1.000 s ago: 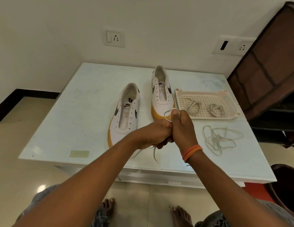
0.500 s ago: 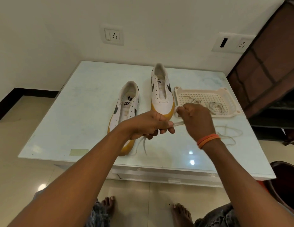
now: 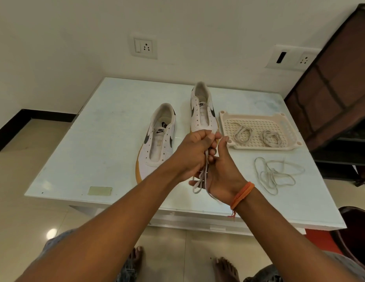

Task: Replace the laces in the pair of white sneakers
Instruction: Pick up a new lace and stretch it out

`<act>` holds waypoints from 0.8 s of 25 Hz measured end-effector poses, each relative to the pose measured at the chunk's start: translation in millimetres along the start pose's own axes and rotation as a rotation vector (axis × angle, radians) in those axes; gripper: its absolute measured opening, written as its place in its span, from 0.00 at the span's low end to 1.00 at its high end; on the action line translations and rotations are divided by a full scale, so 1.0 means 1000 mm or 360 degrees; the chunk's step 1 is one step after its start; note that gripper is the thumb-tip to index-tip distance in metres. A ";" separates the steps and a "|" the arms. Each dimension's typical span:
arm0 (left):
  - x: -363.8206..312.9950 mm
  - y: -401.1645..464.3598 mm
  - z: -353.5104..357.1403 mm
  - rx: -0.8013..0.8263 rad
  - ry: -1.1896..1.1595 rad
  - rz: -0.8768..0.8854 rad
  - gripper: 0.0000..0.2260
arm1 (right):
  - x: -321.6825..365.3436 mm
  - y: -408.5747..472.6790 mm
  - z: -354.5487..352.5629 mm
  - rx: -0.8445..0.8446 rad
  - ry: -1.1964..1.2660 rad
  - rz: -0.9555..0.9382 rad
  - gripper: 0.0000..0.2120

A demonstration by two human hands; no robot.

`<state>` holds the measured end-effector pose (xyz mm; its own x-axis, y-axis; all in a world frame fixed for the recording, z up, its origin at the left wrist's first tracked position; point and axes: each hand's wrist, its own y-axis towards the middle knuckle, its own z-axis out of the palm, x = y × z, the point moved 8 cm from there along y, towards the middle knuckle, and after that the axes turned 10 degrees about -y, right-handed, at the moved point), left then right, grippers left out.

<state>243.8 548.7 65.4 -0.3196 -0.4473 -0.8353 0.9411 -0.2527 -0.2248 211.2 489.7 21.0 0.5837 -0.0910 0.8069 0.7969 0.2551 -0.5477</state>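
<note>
Fingers [image 3: 200,139] of the left hand [image 3: 195,151] are curled tight round a bunched white lace [image 3: 202,178], whose loops and loose ends hang below the fist over the near part of the table [image 3: 100,139]. Pressed against it from the 3 o'clock side, the right hand [image 3: 222,171] has its thumb raised and its other fingers tucked in against the same lace, though how firmly they pinch it cannot be told from the head view. An orange thread band [image 3: 241,195] circles the right wrist. Both hands hover above the table, in front of the toe of the right-hand sneaker [image 3: 202,112]. That sneaker lies at about 12 o'clock from the hands, heel toward the wall, with bare eyelets. At about 10 o'clock from the hands lies the other white sneaker [image 3: 159,143], also unlaced, its yellow sole edge showing along the near side. At 2 o'clock sits a cream plastic tray [image 3: 287,127] holding two coiled laces: one [image 3: 242,134] toward its left, another [image 3: 271,138] toward its right. At 3 o'clock from the hands, just in front of the tray, a loose lace [image 3: 273,174] sprawls in tangled loops on the table. A pale green sticker [image 3: 100,190] lies near the table's front left edge.
</note>
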 end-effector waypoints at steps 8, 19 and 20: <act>-0.025 -0.003 -0.020 -0.0195 0.0193 0.0028 0.07 | 0.023 -0.013 -0.011 0.0256 -0.0536 -0.0171 0.16; 0.035 -0.022 0.012 -0.0300 -0.0278 -0.0403 0.18 | 0.060 -0.023 -0.018 -0.0730 -0.1261 -0.1047 0.18; 0.039 -0.022 0.011 -0.0327 -0.0368 -0.0450 0.17 | 0.061 -0.024 -0.018 -0.0777 -0.1309 -0.1125 0.20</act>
<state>209.2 527.4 42.9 -0.5627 -0.5715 -0.5973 0.8078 -0.2268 -0.5440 230.1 461.1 79.7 -0.1424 0.6266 0.7662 0.9811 -0.0134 0.1932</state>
